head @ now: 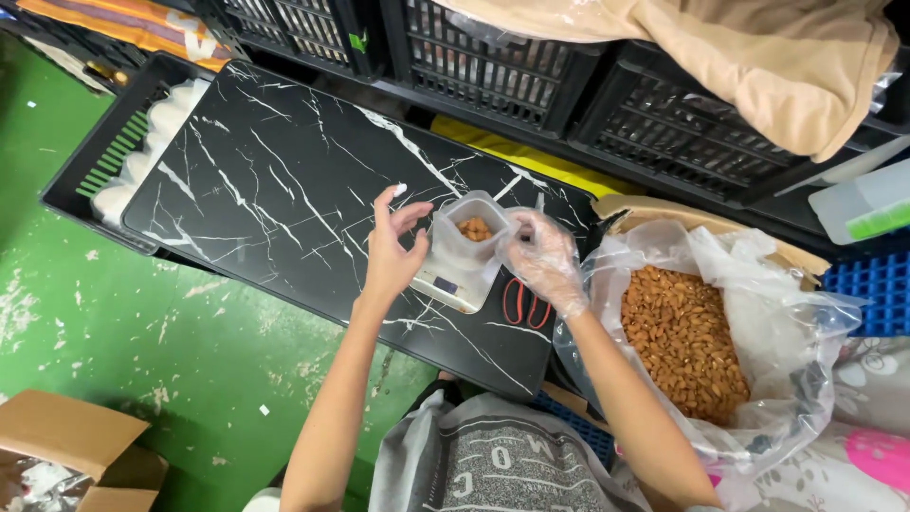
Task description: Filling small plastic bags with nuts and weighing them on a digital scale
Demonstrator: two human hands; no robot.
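1. Right hand, covered by a clear plastic glove, is seen with its fingers curled together against the right side of a small clear pouch.
2. Left hand, bare, is held loosely spread just beside the left side of the pouch; whether it touches the pouch cannot be told.
3. Between the two hands the pouch is stood upright on a small white scale, with a few almonds seen inside it.
4. Scale and pouch are placed near the right end of a black marble-patterned board, and red scissors are laid just right of the scale.
5. Past the board's right edge, a plastic-lined box of almonds is seen.
6. Black crates are lined along the far edge, and a green floor is seen below.
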